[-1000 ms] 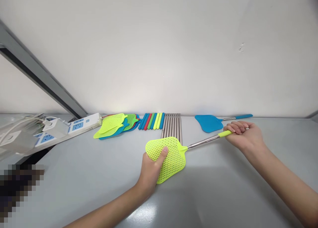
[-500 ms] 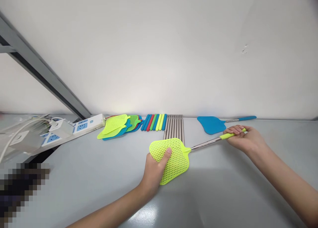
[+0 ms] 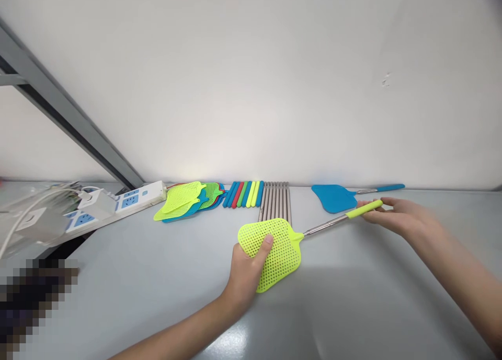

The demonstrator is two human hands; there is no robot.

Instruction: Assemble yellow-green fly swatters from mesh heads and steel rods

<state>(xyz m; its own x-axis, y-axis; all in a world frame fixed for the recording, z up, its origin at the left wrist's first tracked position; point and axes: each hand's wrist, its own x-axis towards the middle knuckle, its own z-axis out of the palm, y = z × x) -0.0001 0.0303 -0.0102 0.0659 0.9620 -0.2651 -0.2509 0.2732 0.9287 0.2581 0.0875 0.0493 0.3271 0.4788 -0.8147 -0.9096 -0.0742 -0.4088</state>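
A yellow-green fly swatter [image 3: 279, 255] is held over the grey table, its perforated head gripped by my left hand [image 3: 247, 268] with the thumb pressed on top. From the head a metal rod runs up to the right into a yellow-green sleeve handle. My right hand [image 3: 400, 216] is at that handle, fingers stretched out behind it and not wrapped round; whether they touch it is hard to tell. Behind lies a blue fly swatter [image 3: 334, 198] with a metal rod and blue handle. Several metal rods [image 3: 276, 200] lie side by side just beyond the held head, which partly covers them.
Coloured handle sleeves [image 3: 243, 194] lie in a row left of the rods. Farther left is a pile of swatter heads [image 3: 182, 200] in yellow, green, blue and red. A white power strip [image 3: 147, 194] with plugged-in adapters and cables borders the left side, near a grey metal post [image 3: 78, 112].
My right hand's fingers have loosened from around the yellow-green handle and straightened out behind it. The swatter has shifted slightly to the right at its head, still in my left hand.
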